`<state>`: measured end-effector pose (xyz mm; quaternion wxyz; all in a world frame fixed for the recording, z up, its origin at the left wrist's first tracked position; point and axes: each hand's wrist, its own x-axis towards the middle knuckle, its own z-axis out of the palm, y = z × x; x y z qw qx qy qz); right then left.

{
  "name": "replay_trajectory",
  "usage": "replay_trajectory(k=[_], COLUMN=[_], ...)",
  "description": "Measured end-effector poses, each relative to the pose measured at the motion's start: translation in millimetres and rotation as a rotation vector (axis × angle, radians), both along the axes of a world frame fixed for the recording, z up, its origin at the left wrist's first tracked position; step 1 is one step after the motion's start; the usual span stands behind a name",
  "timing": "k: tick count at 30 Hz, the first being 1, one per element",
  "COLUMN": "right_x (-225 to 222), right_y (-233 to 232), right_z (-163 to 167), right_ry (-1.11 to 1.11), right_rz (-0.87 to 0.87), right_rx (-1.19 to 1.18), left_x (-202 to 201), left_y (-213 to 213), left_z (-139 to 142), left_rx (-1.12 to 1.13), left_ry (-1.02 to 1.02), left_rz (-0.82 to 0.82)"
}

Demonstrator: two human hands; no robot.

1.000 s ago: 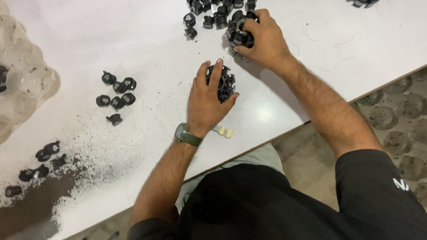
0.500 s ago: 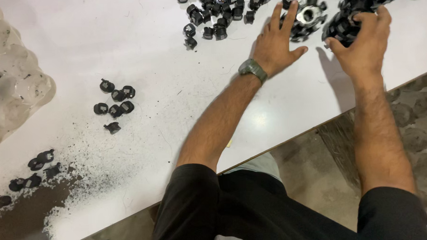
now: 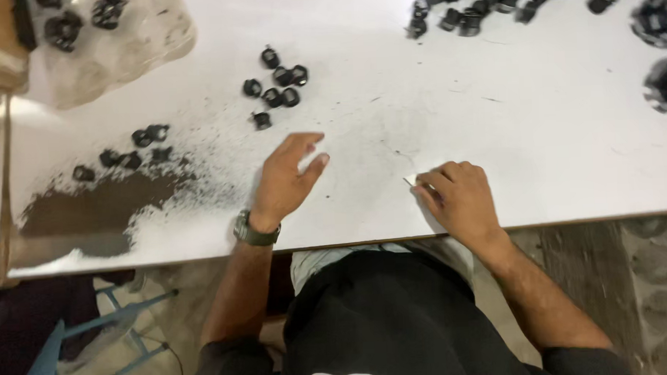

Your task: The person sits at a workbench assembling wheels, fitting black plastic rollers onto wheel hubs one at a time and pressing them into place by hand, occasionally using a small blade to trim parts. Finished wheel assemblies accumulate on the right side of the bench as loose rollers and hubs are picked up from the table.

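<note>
A seated person in a black shirt leans over a white table [image 3: 539, 151], both bare hands resting near its front edge. The right hand [image 3: 460, 201], fingers curled loosely, pinches or presses a small pale scrap [image 3: 409, 180] at its fingertips; whether the scrap is actually gripped cannot be told from here. That scrap lies just at ten o'clock of the right hand, its long axis running roughly toward ten o'clock, and the right hand is plainly the nearer one. The left hand [image 3: 285, 180], wearing a dark wristwatch [image 3: 255, 231], lies open and empty with fingers spread toward one o'clock, well apart from the scrap, which sits at its three o'clock. At nine o'clock of the left hand a patch of dark powder [image 3: 105, 210] fades into fine grit across the tabletop. Beyond it, a row of small black parts [image 3: 129, 149] lies at ten o'clock, and a tighter cluster of black parts [image 3: 274, 86] sits at twelve o'clock of the left hand. Farther off, at the table's upper left, a clear plastic bag [image 3: 122, 47] holds a few more black pieces. Along the far edge, toward one and two o'clock, a larger scatter of black parts [image 3: 490, 4] spreads to the right corner.
</note>
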<state>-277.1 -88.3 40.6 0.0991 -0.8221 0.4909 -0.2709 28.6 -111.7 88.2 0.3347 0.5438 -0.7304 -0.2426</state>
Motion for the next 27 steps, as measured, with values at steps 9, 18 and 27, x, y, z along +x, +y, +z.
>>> replay_trajectory(k=[9, 18, 27], right_x=[23.1, 19.5, 52.1], right_y=[32.5, 15.6, -7.1], right_z=[-13.7, -10.0, -23.2], right_ry=[0.139, 0.157, 0.178], right_rz=[0.008, -0.031, 0.012], right_rx=[-0.222, -0.081, -0.144], left_x=[153.8, 308.7, 230.2], left_y=[6.6, 9.6, -8.4], left_z=[-23.1, 36.4, -9.6], left_rx=[-0.462, 0.040, -0.113], left_ry=[-0.283, -0.011, -0.419], left_rz=[0.426, 0.793, 0.526])
